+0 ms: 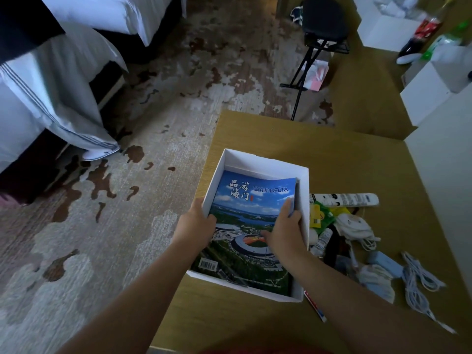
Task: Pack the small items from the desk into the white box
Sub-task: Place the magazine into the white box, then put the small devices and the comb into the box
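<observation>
1. white box [255,162]: rectangular, stiff card, open-topped, at the desk's [357,162] left edge.
2. glossy magazine [245,213]: inside the box, far edge curled up.
3. left hand [198,221], right hand [283,231]: curled fingers grip the magazine's side edges.

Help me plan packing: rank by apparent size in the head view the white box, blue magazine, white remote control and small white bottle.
1. white cardboard box
2. blue glossy magazine
3. long white remote control
4. small white plastic bottle

We see a white box [304,200], a magazine [245,208] in blue and green, an olive-tan counter [357,162], white cables [415,290], a yellow-green packet [319,215], and a beige carpet [153,226] blotched brown.
</observation>
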Available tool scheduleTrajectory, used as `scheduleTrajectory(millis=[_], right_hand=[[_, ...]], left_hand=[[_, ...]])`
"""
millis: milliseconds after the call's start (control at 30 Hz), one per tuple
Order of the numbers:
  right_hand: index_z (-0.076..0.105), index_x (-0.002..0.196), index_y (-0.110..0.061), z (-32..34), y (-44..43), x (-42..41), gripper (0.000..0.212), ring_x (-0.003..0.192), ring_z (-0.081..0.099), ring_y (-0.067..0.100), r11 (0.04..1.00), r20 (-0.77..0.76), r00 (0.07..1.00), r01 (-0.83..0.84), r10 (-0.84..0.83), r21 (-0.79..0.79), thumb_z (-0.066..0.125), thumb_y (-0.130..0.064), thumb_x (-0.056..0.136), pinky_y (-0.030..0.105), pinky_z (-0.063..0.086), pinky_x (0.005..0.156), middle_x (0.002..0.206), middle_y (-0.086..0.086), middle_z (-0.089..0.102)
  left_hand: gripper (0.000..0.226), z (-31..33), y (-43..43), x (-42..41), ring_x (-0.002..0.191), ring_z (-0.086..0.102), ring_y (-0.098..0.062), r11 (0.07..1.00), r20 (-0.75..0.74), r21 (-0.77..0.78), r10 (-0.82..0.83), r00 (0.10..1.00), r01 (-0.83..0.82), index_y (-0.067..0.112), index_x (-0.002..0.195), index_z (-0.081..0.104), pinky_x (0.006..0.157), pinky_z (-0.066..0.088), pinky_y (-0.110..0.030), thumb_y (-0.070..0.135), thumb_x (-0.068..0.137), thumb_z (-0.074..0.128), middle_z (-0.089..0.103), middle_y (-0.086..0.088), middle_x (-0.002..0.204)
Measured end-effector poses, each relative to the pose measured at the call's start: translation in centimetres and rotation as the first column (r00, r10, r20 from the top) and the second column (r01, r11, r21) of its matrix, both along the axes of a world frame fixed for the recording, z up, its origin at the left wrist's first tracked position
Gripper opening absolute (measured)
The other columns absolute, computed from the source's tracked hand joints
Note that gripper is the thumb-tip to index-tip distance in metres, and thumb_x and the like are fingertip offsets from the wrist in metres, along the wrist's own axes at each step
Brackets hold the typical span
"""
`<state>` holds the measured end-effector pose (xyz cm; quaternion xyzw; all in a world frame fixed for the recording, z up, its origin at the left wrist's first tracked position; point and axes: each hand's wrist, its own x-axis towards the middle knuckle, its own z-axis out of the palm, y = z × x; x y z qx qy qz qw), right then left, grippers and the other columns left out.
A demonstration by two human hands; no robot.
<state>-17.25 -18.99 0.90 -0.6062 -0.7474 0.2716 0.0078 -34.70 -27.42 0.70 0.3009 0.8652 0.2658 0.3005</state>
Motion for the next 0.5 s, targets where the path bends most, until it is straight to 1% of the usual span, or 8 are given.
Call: scheduleTrajectory(millis=[100,167,200,267,300,333,400,500], right_hand=[[0.001,0.150,-0.016,-0.1,-0.3,0.1,0.087,0.126,0.040,0.035,0.997,0.096,0.993,-0.072,0.072,-0.001,0.062,-0.030,0.089,0.028,0.040,0.091,0.150,0.027,0.002],[0.008,0.150,-0.017,-0.2,-0.6,0.2,0.078,0.139,0.023,0.040,0.995,0.131,0.986,-0.098,0.099,-0.011,0.058,-0.027,0.091,0.032,0.036,0.103,0.152,0.028,-0.008],[0.015,0.148,-0.016,-0.4,-0.7,0.3,0.071,0.143,0.010,0.042,0.993,0.152,0.982,-0.117,0.113,0.019,0.057,-0.026,0.092,0.035,0.031,0.108,0.153,0.027,-0.014],[0.038,0.137,-0.012,-0.6,-0.8,0.3,0.052,0.143,-0.010,0.042,0.958,0.251,0.948,-0.238,0.194,0.161,0.057,-0.028,0.091,0.042,0.008,0.117,0.155,0.023,-0.017],[0.044,0.130,-0.011,-0.7,-0.8,0.3,0.046,0.143,-0.012,0.042,0.924,0.320,0.913,-0.325,0.251,0.203,0.057,-0.030,0.090,0.046,-0.004,0.116,0.157,0.020,-0.013],[0.045,0.129,-0.011,-0.9,-0.9,0.4,0.046,0.144,-0.006,0.041,0.896,0.374,0.874,-0.401,0.310,0.192,0.056,-0.032,0.090,0.048,-0.006,0.116,0.158,0.018,-0.005],[0.030,0.141,-0.010,-1.4,-0.9,0.4,0.057,0.142,0.014,0.037,0.911,0.355,0.858,-0.409,0.370,0.039,0.050,-0.034,0.094,0.046,0.014,0.116,0.157,0.014,0.009],[0.014,0.148,-0.012,-1.7,-0.4,0.5,0.066,0.140,0.021,0.035,0.921,0.276,0.878,-0.369,0.390,-0.127,0.048,-0.031,0.095,0.041,0.030,0.110,0.156,0.012,0.007]], left_hand=[[0.042,0.0,0.0,0.0,0.058,0.058,-0.010,1.000,-0.011,0.005,-0.011,1.000,0.011,0.028,0.127,0.037,0.037,0.041,-0.018,0.024,0.086,0.048,0.049,0.010,0.073],[0.043,0.0,-0.1,0.0,0.058,0.058,-0.010,1.000,-0.015,0.006,-0.007,1.000,0.007,0.028,0.127,0.037,0.037,0.041,-0.018,0.023,0.086,0.049,0.049,0.010,0.073],[0.043,0.1,0.0,0.0,0.058,0.057,-0.010,1.000,-0.018,0.006,-0.005,1.000,0.005,0.028,0.127,0.037,0.037,0.041,-0.018,0.022,0.086,0.049,0.048,0.010,0.072],[0.043,0.0,0.0,0.1,0.059,0.056,-0.009,1.000,-0.025,0.005,-0.004,1.000,0.005,0.027,0.127,0.037,0.037,0.040,-0.019,0.021,0.085,0.049,0.047,0.011,0.072],[0.043,0.0,0.0,0.1,0.060,0.056,-0.008,1.000,-0.027,0.005,-0.006,1.000,0.006,0.027,0.126,0.038,0.038,0.040,-0.019,0.021,0.085,0.049,0.047,0.011,0.072],[0.043,0.0,-0.1,0.1,0.060,0.056,-0.008,1.000,-0.028,0.008,-0.008,1.000,0.008,0.027,0.126,0.038,0.039,0.041,-0.020,0.021,0.085,0.049,0.047,0.011,0.072],[0.041,0.0,-0.1,0.1,0.060,0.055,-0.008,1.000,-0.033,0.016,-0.008,0.999,0.008,0.026,0.124,0.039,0.039,0.041,-0.019,0.021,0.085,0.049,0.048,0.011,0.072],[0.043,0.1,-0.1,0.2,0.061,0.054,-0.006,1.000,-0.038,0.018,-0.008,0.999,0.009,0.026,0.126,0.039,0.040,0.040,-0.020,0.020,0.085,0.050,0.047,0.012,0.073]])
